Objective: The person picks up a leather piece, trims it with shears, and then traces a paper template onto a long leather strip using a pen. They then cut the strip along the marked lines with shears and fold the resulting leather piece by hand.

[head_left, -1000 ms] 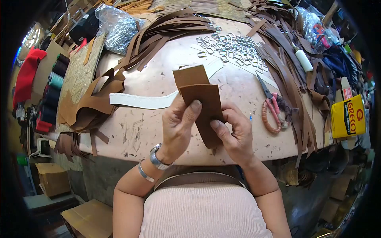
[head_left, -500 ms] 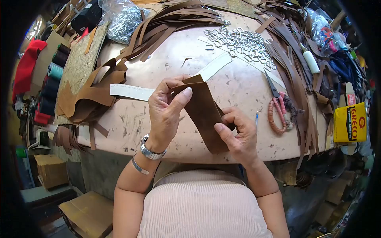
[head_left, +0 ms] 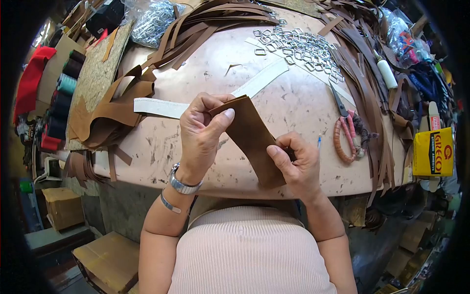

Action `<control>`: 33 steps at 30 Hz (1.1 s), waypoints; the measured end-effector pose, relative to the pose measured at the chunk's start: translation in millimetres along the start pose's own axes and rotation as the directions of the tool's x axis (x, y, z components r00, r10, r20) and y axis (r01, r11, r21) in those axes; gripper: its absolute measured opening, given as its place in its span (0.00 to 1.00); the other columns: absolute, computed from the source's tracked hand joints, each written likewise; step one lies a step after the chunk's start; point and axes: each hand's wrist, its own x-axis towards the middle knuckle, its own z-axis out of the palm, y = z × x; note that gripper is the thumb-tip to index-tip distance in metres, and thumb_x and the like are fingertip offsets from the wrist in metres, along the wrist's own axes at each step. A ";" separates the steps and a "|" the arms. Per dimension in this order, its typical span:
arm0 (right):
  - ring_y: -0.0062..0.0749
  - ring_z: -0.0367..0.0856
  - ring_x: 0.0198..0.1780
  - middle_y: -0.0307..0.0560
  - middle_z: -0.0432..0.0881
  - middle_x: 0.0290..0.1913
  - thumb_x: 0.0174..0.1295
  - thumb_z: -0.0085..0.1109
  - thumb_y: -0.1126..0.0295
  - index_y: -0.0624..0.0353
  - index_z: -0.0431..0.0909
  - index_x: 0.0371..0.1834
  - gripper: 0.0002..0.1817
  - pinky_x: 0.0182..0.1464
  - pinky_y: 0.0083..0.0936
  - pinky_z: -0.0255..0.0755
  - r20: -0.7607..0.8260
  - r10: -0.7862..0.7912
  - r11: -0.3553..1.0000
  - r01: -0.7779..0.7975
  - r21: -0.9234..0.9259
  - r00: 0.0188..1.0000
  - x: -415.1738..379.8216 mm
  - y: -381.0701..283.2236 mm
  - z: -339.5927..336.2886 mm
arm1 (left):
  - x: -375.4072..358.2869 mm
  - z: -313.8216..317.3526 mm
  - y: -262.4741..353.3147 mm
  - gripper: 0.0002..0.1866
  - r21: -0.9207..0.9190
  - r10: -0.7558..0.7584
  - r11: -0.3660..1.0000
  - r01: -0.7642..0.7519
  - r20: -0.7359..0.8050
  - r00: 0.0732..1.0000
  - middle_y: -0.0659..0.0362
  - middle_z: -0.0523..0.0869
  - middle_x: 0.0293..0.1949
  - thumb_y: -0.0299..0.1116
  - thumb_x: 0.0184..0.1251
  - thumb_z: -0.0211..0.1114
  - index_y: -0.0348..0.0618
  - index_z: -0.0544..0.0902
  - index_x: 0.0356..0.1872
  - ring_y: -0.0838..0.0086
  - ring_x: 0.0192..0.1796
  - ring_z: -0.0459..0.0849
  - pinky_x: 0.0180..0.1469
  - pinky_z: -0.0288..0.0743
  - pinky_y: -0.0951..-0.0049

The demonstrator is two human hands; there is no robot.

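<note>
Between my two hands a dark brown leather strip is held up over the near part of the table, its layers lying together. My left hand pinches the upper left corner, thumb on the front face and fingers behind. On the right edge, lower down, my right hand grips the strip with the thumb in front; its other fingers are curled and partly hidden. Behind the leather, white strips lie on the table.
Metal rectangular rings are spread at the back of the table. Scissors with wrapped handles and a pen lie to the right. Brown leather straps line the right side; curled leather pieces sit at left.
The two leather layers, spread apart at the top before, now lie nearly flush. My left hand has shifted slightly left, and my right hand still grips the right edge.
</note>
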 end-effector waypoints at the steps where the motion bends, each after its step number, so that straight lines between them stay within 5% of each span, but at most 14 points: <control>1: 0.21 0.71 0.19 0.44 0.76 0.19 0.56 0.59 0.70 0.63 0.74 0.28 0.07 0.23 0.18 0.65 -0.004 -0.010 1.000 0.010 -0.006 1.000 0.4 -0.2 -0.2 | -0.2 -0.3 0.0 0.03 0.011 -0.005 1.000 0.005 -0.007 1.000 0.51 0.80 0.42 0.21 0.59 0.56 0.38 0.73 0.33 0.77 0.41 0.81 0.46 0.78 0.78; 6: 0.21 0.71 0.19 0.43 0.75 0.19 0.56 0.59 0.70 0.63 0.74 0.27 0.08 0.22 0.18 0.65 0.011 -0.002 1.000 0.002 -0.027 1.000 1.1 -0.1 -1.9 | -1.7 2.5 1.4 0.04 0.061 -0.054 0.996 0.059 -0.084 0.995 0.54 0.80 0.40 0.22 0.58 0.61 0.38 0.74 0.31 0.84 0.36 0.76 0.41 0.72 0.84; 27: 0.20 0.72 0.20 0.42 0.75 0.18 0.56 0.60 0.68 0.63 0.74 0.25 0.10 0.23 0.18 0.66 0.022 0.041 0.999 -0.041 -0.001 0.999 4.9 -0.7 -3.2 | -2.9 -4.0 -2.0 0.02 0.030 -0.033 0.999 0.035 -0.050 0.998 0.50 0.81 0.40 0.21 0.60 0.56 0.39 0.72 0.31 0.77 0.38 0.82 0.43 0.79 0.80; 33: 0.21 0.72 0.20 0.43 0.75 0.19 0.56 0.60 0.68 0.63 0.74 0.25 0.10 0.23 0.18 0.66 0.013 0.033 0.999 -0.033 -0.010 0.999 4.2 -0.9 -2.5 | -4.0 -1.9 -1.2 0.03 0.062 -0.039 0.997 0.045 -0.093 0.995 0.52 0.79 0.39 0.22 0.58 0.60 0.38 0.74 0.31 0.83 0.36 0.76 0.41 0.74 0.84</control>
